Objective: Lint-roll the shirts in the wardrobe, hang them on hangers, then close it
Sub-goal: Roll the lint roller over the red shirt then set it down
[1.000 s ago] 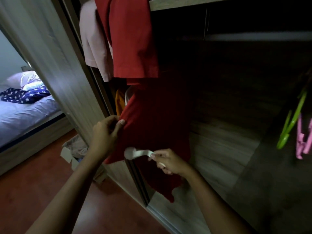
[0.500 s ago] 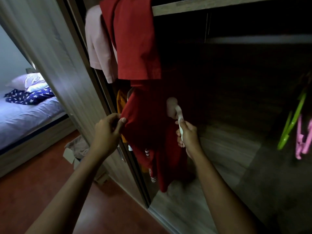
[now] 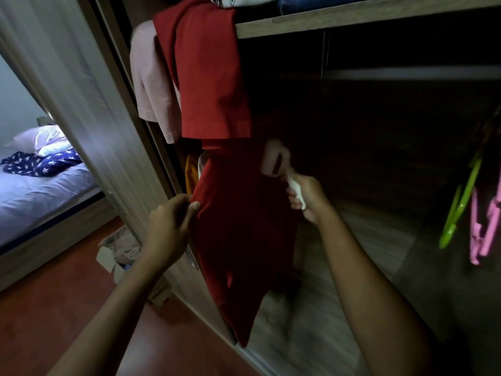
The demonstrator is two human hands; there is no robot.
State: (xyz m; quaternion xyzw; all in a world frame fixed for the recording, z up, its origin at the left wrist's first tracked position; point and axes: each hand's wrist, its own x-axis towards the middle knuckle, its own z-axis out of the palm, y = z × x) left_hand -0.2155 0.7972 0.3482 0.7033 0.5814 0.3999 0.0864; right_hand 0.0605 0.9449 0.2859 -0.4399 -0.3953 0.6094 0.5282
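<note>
The red shirt (image 3: 244, 240) hangs from the edge of the wardrobe shelf (image 3: 352, 21), its lower half drawn out between the two hands; the left hand (image 3: 168, 232) pinches the shirt's left border, thumb and fingers (image 3: 194, 206) clenched on the cloth; the right hand (image 3: 311, 199) grips the white handle of the lint roller (image 3: 273, 161), fingers (image 3: 292, 198) wrapped round it; the roller's blurred head sits just above those fingers, against the shirt's right side; high above the left fingers a pale pink shirt (image 3: 151, 85) hangs beside the red one; just above them an orange garment (image 3: 191, 172) peeps out behind the red cloth; well to the right of the right fingers a green hanger (image 3: 461, 207) and a pink hanger (image 3: 485, 229) dangle inside the wardrobe; left of the left fingers stands the sliding door (image 3: 81, 109); below them a cardboard box (image 3: 113, 253) holding cloth sits on the reddish floor (image 3: 54, 321); farther left lies a bed (image 3: 40, 196) with a star-patterned blue cover (image 3: 38, 164)
</note>
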